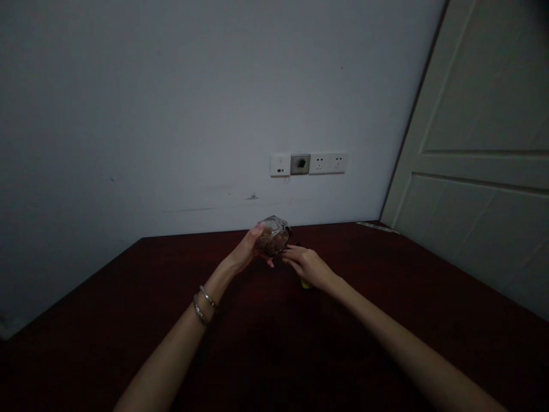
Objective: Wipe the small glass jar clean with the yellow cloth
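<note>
My left hand (252, 240) is wrapped round a clear, rounded jar-like container (274, 234), holding it tilted above the dark red table. Its round end faces towards me and looks brownish; in this dim light I cannot tell whether that is contents or the table seen through it. My right hand (312, 266) is just right of it, palm down, with fingers stretched towards the container's lower edge; they seem to touch it. A small yellow thing (306, 284) shows below the right palm, mostly hidden. Two bracelets (203, 306) circle my left wrist.
The dark red tabletop (171, 274) runs back to a pale wall (171, 114). Sockets and switches (307, 164) are set in the wall above its back edge. A white panelled door (480, 160) stands along the right side, near a thin pale strip (377, 227) on the table.
</note>
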A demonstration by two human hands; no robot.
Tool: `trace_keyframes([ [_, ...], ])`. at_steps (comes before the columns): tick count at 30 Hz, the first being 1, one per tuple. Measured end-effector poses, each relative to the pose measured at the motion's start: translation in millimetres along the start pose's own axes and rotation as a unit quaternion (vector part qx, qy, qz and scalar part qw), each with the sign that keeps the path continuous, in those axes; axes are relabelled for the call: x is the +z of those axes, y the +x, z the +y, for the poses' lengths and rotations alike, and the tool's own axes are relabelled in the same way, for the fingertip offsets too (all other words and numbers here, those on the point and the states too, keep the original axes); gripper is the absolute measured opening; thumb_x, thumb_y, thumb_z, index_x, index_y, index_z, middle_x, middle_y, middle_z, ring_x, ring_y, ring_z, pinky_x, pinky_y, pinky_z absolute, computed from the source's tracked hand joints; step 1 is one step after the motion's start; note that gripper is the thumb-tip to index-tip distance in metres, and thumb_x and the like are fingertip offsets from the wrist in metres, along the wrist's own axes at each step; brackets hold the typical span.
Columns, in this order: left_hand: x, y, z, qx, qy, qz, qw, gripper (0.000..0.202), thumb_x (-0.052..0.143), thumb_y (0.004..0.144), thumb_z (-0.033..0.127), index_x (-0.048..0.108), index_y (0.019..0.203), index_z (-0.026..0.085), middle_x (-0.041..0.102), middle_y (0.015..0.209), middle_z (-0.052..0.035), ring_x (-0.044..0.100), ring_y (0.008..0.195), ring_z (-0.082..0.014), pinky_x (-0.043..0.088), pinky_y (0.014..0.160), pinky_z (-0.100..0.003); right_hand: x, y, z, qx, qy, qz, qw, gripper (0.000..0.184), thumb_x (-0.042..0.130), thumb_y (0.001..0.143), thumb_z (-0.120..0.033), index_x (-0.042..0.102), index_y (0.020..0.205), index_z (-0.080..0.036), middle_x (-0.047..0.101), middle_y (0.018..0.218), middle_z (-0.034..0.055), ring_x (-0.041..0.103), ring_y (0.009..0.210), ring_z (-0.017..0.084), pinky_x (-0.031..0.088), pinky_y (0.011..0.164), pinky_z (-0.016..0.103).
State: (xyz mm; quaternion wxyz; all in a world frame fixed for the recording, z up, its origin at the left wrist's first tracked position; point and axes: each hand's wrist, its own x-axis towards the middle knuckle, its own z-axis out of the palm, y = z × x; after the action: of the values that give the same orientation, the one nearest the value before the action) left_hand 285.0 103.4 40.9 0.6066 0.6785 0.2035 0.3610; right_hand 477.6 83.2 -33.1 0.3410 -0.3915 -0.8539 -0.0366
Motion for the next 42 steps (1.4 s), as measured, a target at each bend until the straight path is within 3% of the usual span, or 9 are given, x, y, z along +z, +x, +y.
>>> trace_keyframes([
  [10, 0.1, -1.2, 2.1, 0.003, 0.049, -0.023, 0.999, 0.065, 0.046, 0.071, 0.073, 0.063, 0.080, 0.011, 0.060, 0.058, -0.0057, 0.055, 0.047, -0.0145, 0.049, 0.044, -0.027, 27.7, -7.4, -15.7, -0.028, 0.067, -0.073, 0.995, 0.025, 0.047, 0.092, -0.018, 0.066, 0.107, -0.020, 0.064, 0.122, 0.0080, 0.051, 0.124, 0.022, 0.039, 0.106, 0.040],
  [18, 4.3, -8.6, 16.4, 0.017, 0.134, -0.035, 0.990, 0.063, 0.047, 0.072, 0.070, 0.060, 0.086, 0.010, 0.062, 0.068, -0.0072, 0.054, 0.052, -0.0129, 0.047, 0.045, -0.025, 39.2, -10.4, -22.0, -0.006, 0.150, -0.112, 0.982, 0.019, 0.055, 0.087, -0.023, 0.071, 0.094, -0.015, 0.071, 0.106, 0.0117, 0.059, 0.113, 0.025, 0.041, 0.103, 0.040],
  [21, 8.1, -15.8, 30.4, 0.064, 0.187, -0.052, 0.979, 0.052, 0.049, 0.076, 0.061, 0.060, 0.088, 0.011, 0.062, 0.074, -0.0067, 0.053, 0.059, -0.0126, 0.045, 0.052, -0.023, 26.5, -4.3, -22.3, 0.038, 0.195, -0.075, 0.977, 0.025, 0.059, 0.084, -0.030, 0.070, 0.102, -0.016, 0.071, 0.108, 0.0097, 0.062, 0.109, 0.025, 0.046, 0.097, 0.040],
  [24, 9.9, -22.3, 41.6, 0.095, 0.266, -0.045, 0.958, 0.045, 0.054, 0.076, 0.053, 0.061, 0.095, 0.012, 0.064, 0.085, -0.0075, 0.056, 0.072, -0.0159, 0.045, 0.063, -0.026, -2.0, 6.7, -18.4, 0.097, 0.244, -0.012, 0.965, 0.032, 0.051, 0.088, -0.039, 0.070, 0.101, -0.016, 0.073, 0.101, 0.0070, 0.068, 0.092, 0.024, 0.053, 0.085, 0.039],
  [29, 8.9, -27.9, 49.2, 0.111, 0.465, -0.015, 0.878, 0.048, 0.065, 0.068, 0.049, 0.061, 0.101, 0.015, 0.065, 0.084, -0.0062, 0.058, 0.072, -0.0195, 0.043, 0.063, -0.029, -58.0, 19.5, -15.9, 0.154, 0.323, 0.070, 0.931, 0.043, 0.051, 0.086, -0.047, 0.067, 0.109, -0.015, 0.071, 0.107, 0.0099, 0.067, 0.098, 0.024, 0.053, 0.088, 0.041],
  [31, 9.4, -28.9, 50.2, 0.123, 0.514, -0.012, 0.849, 0.050, 0.068, 0.066, 0.049, 0.061, 0.102, 0.015, 0.066, 0.086, -0.0071, 0.059, 0.073, -0.0210, 0.043, 0.064, -0.030, -72.9, 19.6, -21.6, 0.163, 0.365, 0.062, 0.915, 0.045, 0.056, 0.082, -0.048, 0.066, 0.111, -0.015, 0.070, 0.109, 0.0118, 0.069, 0.095, 0.023, 0.055, 0.085, 0.041],
  [35, 12.7, -30.4, 51.3, 0.125, 0.561, -0.012, 0.818, 0.055, 0.068, 0.064, 0.051, 0.060, 0.105, 0.015, 0.067, 0.091, -0.0100, 0.061, 0.079, -0.0252, 0.045, 0.068, -0.034, -83.8, 17.5, -36.6, 0.191, 0.478, -0.021, 0.857, 0.057, 0.079, 0.061, -0.029, 0.064, 0.115, -0.020, 0.068, 0.115, 0.0097, 0.066, 0.103, 0.025, 0.053, 0.091, 0.043],
  [42, 15.7, -32.5, 51.6, 0.142, 0.586, -0.015, 0.797, 0.064, 0.068, 0.064, 0.056, 0.057, 0.112, 0.014, 0.067, 0.101, -0.0138, 0.063, 0.088, -0.0303, 0.047, 0.076, -0.039, -79.2, 19.5, -38.6, 0.213, 0.477, -0.041, 0.852, 0.063, 0.083, 0.051, -0.021, 0.065, 0.112, -0.019, 0.068, 0.113, 0.0089, 0.064, 0.107, 0.028, 0.046, 0.098, 0.051],
])
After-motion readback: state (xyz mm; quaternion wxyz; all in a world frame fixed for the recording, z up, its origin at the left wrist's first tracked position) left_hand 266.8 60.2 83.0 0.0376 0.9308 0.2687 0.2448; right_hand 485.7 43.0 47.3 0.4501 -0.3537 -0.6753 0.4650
